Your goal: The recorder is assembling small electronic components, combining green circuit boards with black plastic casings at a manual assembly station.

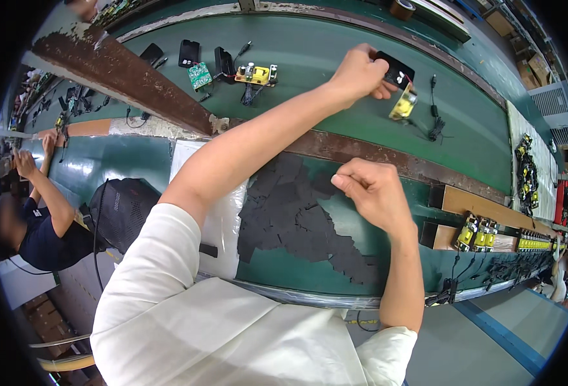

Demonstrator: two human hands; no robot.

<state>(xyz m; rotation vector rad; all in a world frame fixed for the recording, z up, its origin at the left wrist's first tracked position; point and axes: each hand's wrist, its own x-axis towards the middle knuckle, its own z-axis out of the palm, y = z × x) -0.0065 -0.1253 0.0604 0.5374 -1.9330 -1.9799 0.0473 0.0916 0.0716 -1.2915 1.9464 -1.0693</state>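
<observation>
My left hand [361,72] reaches out over the green conveyor belt, its fingers closed on the edge of a black plastic case [396,68]. From the case hangs a circuit board [403,106] with yellow parts, slightly blurred, and a black cable [434,116] lies beside it. Nearer me, my right hand [375,193] hovers by a pile of thin black sheets [290,219] on the green bench. Its thumb and forefinger are pinched together; what is between them, if anything, cannot be made out.
Further left on the belt lie another board with yellow parts [256,74], a green board [200,76] and black cases [189,54]. A rusty metal beam [129,80] crosses at left. Several boards [477,233] stand in a row at right. A co-worker [42,225] sits at far left.
</observation>
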